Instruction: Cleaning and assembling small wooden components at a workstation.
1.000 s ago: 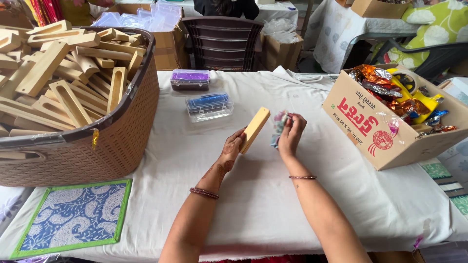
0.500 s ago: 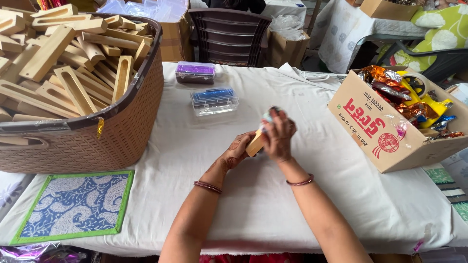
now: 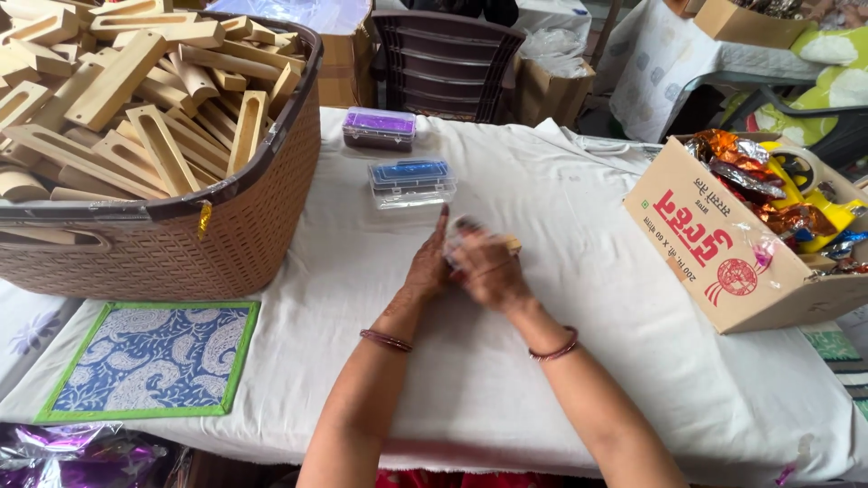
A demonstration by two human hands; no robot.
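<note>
Both hands meet over the middle of the white cloth point(image 3: 579, 361): the left hand point(image 3: 427, 271) is cupped against a small wooden block point(image 3: 512, 244), index finger pointing up, while the right hand point(image 3: 488, 269) is closed over the block and a bit of clear wrapper, though blur hides the exact grip. Bare cloth lies all round them, widest toward the near table edge and to the right, before the cardboard box point(image 3: 714, 253) of foil packets. The basket point(image 3: 226, 226) of wooden pieces crowds the left, and two clear cases point(image 3: 411, 183) sit just beyond the hands.
</note>
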